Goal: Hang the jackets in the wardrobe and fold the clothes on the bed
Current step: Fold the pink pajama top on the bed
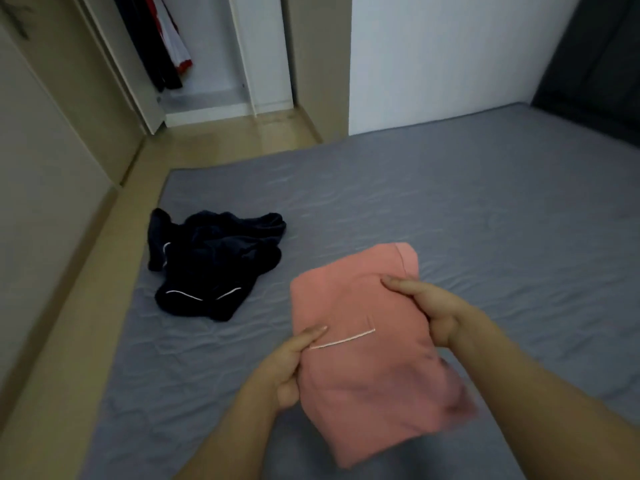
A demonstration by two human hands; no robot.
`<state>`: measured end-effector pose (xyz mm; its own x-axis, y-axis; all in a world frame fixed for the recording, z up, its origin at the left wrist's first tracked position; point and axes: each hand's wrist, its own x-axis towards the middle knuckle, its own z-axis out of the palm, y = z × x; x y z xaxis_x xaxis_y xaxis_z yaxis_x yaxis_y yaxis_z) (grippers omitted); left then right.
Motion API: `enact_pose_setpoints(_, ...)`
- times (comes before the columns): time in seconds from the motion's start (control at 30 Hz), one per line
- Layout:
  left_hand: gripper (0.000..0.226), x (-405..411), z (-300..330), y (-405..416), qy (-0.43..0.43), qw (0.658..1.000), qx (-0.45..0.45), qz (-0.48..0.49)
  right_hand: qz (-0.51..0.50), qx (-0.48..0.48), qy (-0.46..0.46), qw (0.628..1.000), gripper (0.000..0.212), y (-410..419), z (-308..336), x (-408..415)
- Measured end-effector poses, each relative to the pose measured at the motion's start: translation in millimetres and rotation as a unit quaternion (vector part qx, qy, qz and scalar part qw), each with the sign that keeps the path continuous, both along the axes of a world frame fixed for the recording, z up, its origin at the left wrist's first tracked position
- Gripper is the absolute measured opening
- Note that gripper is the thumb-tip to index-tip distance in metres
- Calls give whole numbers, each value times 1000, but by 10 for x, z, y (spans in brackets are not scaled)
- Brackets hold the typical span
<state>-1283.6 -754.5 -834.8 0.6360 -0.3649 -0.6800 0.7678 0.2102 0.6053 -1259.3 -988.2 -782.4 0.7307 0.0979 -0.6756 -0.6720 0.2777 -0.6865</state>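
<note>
Because a folded bundle slumps if held one-sided, the left hand (pixel 290 362) and right hand (pixel 427 306) pinch opposite edges of the pink garment (pixel 360 375) above the grey bed (pixel 485 209); the crumpled navy garment (pixel 211 261) lies unfolded nearby.

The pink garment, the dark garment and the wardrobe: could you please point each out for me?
pink garment (pixel 363 368): head view, middle of the folded cloth.
dark garment (pixel 211 261): head view, centre of the crumpled heap.
wardrobe (pixel 266 57): head view, white inner side panel.
</note>
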Motion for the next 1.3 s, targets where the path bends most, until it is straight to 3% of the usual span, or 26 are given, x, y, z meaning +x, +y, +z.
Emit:
enact_pose_setpoints(0.2,70,-263,2974,1213,-65,995,65,49,16,12,-49,999,60,1113,2804,-486)
enact_pose_setpoints(0.33,89,-490,4670,1994,-125,980,125,91,20,17,-96,995,54,1945,4307,-801)
enact_pose_setpoints(0.47,63,-734,5671,2697,-201,964,148,90,4,21,-142,990,59,2770,5128,-999)
enact_pose_setpoints(0.6,58,-819,5975,3463,-264,940,134,170,7,29,-200,979,70,3623,5425,-977)
enact_pose_setpoints(0.77,77,-630,6199,4560,-278,933,153,172,7,59,-259,964,45,4767,5639,-729)
enact_pose_setpoints(0.93,80,-257,6527,5795,-296,912,192,211,21,61,-237,969,57,5989,5817,-368)
enact_pose_setpoints(1.1,74,344,6716,6587,-309,902,159,257,14,47,-241,969,58,6839,6076,194)
enact_pose_setpoints(1.3,83,1520,6474,7074,-293,897,173,282,-16,18,-246,969,56,7363,6028,1375)
